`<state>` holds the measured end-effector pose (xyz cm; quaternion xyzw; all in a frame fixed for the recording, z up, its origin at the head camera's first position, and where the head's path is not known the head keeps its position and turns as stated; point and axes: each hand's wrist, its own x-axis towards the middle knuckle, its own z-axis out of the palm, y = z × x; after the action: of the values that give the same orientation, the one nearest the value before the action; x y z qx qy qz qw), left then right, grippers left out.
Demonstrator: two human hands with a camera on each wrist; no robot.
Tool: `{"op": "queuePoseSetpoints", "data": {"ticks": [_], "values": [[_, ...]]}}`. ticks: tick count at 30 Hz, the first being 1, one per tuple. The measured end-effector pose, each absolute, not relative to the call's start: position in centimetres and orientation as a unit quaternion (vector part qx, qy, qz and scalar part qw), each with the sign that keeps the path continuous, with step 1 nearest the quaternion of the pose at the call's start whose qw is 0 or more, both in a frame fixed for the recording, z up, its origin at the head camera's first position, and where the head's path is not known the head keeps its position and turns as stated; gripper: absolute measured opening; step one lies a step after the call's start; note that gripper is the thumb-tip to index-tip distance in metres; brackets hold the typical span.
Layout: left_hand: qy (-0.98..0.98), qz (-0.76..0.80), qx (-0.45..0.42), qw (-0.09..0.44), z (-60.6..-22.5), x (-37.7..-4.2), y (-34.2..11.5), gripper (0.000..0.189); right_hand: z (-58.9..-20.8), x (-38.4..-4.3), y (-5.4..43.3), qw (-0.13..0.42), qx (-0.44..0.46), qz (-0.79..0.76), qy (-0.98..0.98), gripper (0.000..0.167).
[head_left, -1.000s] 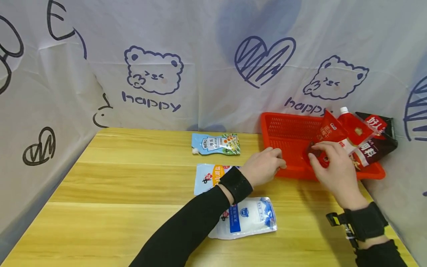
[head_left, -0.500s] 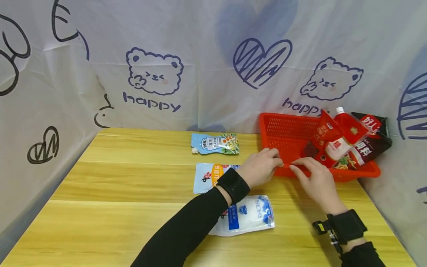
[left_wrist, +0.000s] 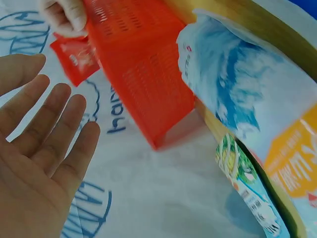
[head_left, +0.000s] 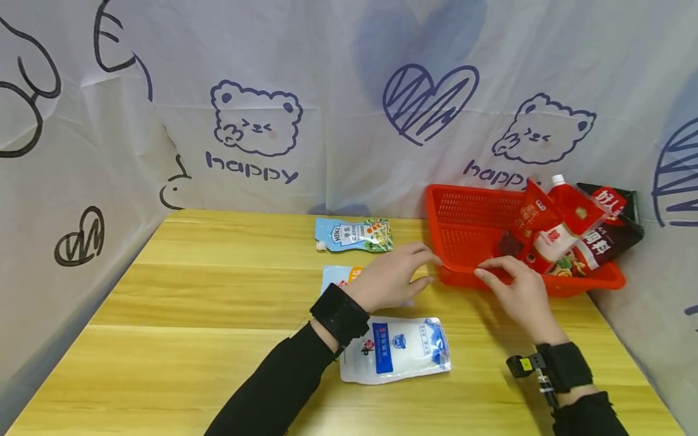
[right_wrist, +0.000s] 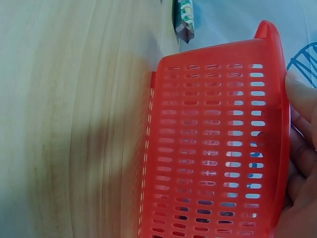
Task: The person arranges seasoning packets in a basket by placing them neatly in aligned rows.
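A red plastic basket (head_left: 474, 200) stands at the back right of the table. My right hand (head_left: 518, 290) pinches its near rim; in the right wrist view the thumb (right_wrist: 299, 94) lies on one side of the rim, the other fingers behind it. With fingers extended, my left hand (head_left: 389, 275) is just left of the basket's near left corner and holds nothing. Inside the basket lean a red packet (head_left: 533, 212), a red and white spouted pouch (head_left: 558, 239) and a dark seasoning bag (head_left: 602, 245). Below my left hand, a pouch with an orange label (head_left: 335, 275) is partly hidden.
A blue Heinz spouted pouch (head_left: 351, 235) lies near the back edge of the wooden table (head_left: 191, 303). Closer to me is a white and blue pouch (head_left: 409, 348). White cloth with drawings (head_left: 349, 121) hangs behind the table and along both sides.
My right hand went from the packets in the basket to its near rim. My left hand has let go of the rim, drawn back left and opened its fingers.
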<state>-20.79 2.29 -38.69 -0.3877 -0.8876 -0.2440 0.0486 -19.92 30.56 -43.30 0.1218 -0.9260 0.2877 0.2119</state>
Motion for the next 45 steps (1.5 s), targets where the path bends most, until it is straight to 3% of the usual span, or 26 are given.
{"op": "queuePoseSetpoints", "data": {"ticks": [5,11,21,31,35,42,45], "values": [[-0.889,-0.259,-0.377,0.035,-39.2,-19.7,0.1,0.037,-43.0,-19.9,30.6,0.196,0.107,0.292,-0.930,0.026],[-0.896,-0.235,-0.375,-0.031,-41.1,-18.3,-1.4,0.046,-42.9,-20.2,30.7,0.202,0.111,0.292,-0.928,0.025],[-0.921,-0.133,-0.351,-0.108,-43.7,-16.9,-0.7,0.083,-43.0,-20.3,30.7,0.200,0.106,0.293,-0.929,0.024],[-0.927,-0.094,-0.348,-0.102,-44.4,-16.5,0.0,0.072,-42.8,-19.9,30.3,0.188,0.102,0.293,-0.932,0.026],[-0.927,-0.099,-0.348,-0.098,-44.5,-16.4,0.2,0.072,-41.8,-20.1,30.3,0.143,0.091,0.292,-0.941,0.029],[-0.923,-0.123,-0.351,-0.100,-44.6,-16.2,0.4,0.072,-38.6,-21.5,30.7,-0.033,0.031,0.301,-0.952,0.051],[-0.917,-0.138,-0.361,-0.101,-44.5,-16.1,0.6,0.072,-37.7,-22.2,31.1,-0.079,0.023,0.297,-0.951,0.053]]}}
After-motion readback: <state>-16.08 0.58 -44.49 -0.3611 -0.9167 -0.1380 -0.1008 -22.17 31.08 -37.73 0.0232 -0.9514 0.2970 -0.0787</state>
